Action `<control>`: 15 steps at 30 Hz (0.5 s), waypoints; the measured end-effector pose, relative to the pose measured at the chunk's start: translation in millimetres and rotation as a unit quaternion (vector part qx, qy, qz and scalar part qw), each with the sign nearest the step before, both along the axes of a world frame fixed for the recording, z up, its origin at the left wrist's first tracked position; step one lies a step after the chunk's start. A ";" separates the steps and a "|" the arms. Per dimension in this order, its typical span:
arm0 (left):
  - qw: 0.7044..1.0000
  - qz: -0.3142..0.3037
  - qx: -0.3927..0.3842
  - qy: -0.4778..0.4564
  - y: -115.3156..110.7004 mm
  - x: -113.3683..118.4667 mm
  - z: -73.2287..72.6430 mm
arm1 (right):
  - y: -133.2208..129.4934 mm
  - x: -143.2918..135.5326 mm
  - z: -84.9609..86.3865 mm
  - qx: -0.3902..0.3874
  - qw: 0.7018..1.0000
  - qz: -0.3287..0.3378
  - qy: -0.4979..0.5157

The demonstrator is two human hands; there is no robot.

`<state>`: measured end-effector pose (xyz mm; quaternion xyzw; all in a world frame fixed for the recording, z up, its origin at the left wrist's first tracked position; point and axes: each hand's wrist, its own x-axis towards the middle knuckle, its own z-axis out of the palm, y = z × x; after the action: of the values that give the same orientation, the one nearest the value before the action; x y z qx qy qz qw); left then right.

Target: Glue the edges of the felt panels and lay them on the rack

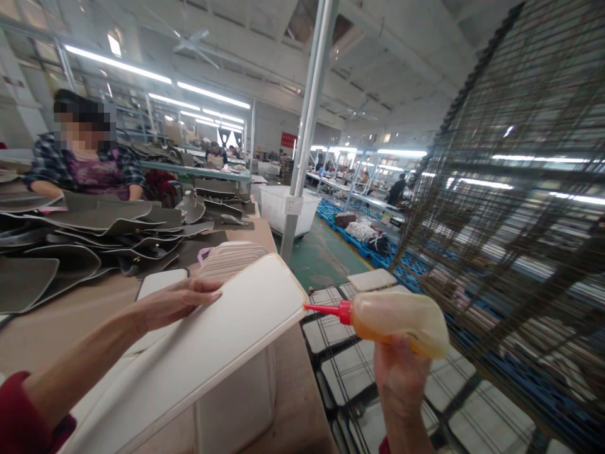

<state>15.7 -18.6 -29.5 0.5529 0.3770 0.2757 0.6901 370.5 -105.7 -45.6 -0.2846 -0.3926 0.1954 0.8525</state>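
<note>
My left hand (184,299) grips the upper left edge of a long white panel (236,321) with rounded corners, tilted above the table. In my right hand (401,369) is a squeeze bottle (399,318) of amber liquid, lying on its side with its red nozzle (326,309) pointing left. The nozzle tip meets the panel's right corner, where the rim looks orange. Behind the panel stands a stack of pale rounded pieces (231,257). Another pale panel (236,403) lies beneath the held one.
Grey sheets (108,221) are piled at the left, with a person (85,157) behind them. A metal post (302,151) rises past the table (302,403). To the right, white panels (345,372) lie on wire racks, and a tall mesh rack (520,189) leans nearby.
</note>
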 end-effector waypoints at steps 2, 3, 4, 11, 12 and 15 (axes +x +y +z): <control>1.000 0.009 0.001 0.002 -1.6 1.9 -0.6 | 1.6 -0.3 -1.4 -0.002 1.000 -0.007 0.003; 1.000 0.012 0.001 0.000 -2.4 2.6 -1.0 | 2.4 -0.6 -2.2 -0.002 1.000 -0.009 0.004; 1.000 0.015 0.001 -0.003 -3.2 3.2 -1.6 | 3.1 -1.0 -2.9 -0.002 1.000 -0.010 0.005; 0.999 0.044 0.000 -0.005 -5.1 3.9 -11.6 | 5.4 -2.2 -7.4 -0.013 0.999 -0.033 -0.007; 0.999 0.047 0.000 -0.003 -5.0 3.8 -13.0 | 5.7 -2.3 -7.6 -0.011 0.999 -0.036 -0.007; 0.999 0.054 0.000 -0.004 -5.7 4.8 -15.4 | 7.2 -2.8 -7.6 -0.003 1.000 -0.030 -0.002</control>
<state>20.6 -24.3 -44.9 0.5308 0.4031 0.3149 0.6757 367.7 -98.5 -53.2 -0.2994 -0.3854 0.1704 0.8561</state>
